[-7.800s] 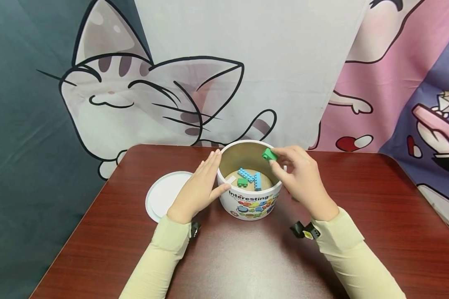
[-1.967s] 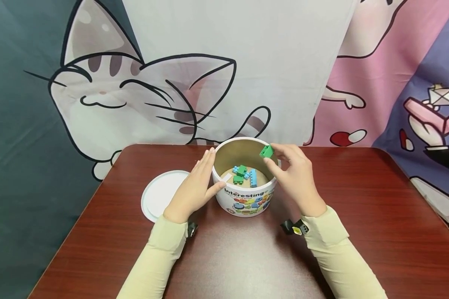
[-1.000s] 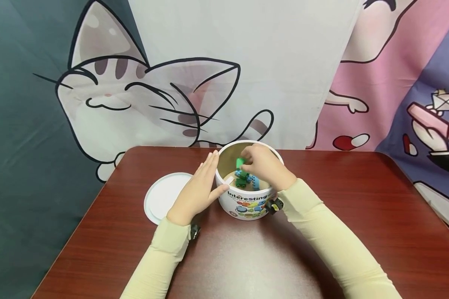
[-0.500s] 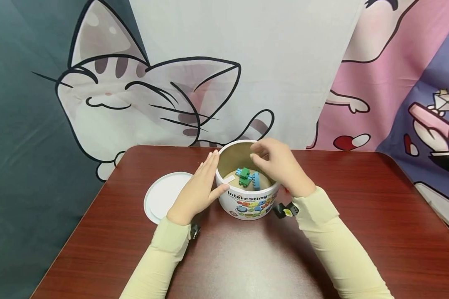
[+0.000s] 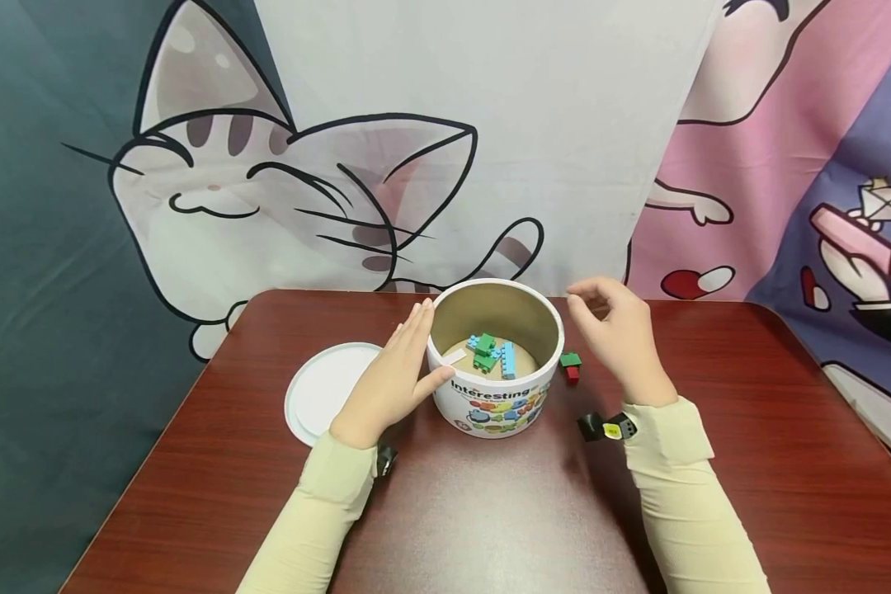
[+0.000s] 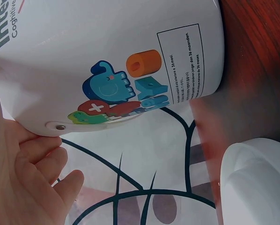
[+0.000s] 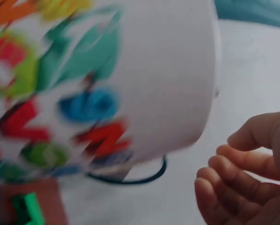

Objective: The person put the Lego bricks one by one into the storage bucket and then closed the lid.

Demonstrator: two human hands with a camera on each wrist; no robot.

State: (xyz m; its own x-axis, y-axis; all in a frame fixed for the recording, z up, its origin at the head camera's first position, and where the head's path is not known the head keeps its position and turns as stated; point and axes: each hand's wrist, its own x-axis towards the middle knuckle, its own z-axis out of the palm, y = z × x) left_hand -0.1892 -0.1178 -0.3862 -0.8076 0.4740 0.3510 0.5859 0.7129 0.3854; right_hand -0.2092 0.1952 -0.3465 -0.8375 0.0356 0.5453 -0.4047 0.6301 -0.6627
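A white round bucket (image 5: 496,412) with colourful print stands in the middle of the table. Inside lie green bricks (image 5: 484,345), blue bricks (image 5: 508,360) and a flat white piece (image 5: 454,356). My left hand (image 5: 389,375) rests along the bucket's left side, fingers straight and thumb at the front rim; the left wrist view shows its fingers (image 6: 53,152) beside the printed wall. To the right of the bucket, my right hand (image 5: 615,334) hovers with loosely bent fingers and nothing in them. Near it on the table lie a green brick (image 5: 570,360) and a red brick (image 5: 572,375).
A white round lid (image 5: 327,392) lies on the dark red-brown table (image 5: 445,520), left of the bucket and partly behind the left hand. Behind the table hangs a cloth backdrop (image 5: 564,148) with cartoon drawings.
My right hand lowered a green brick into the bucket, let it go, then rose out and moved right, bringing the green and red bricks on the table into view. My left hand stays at the bucket.
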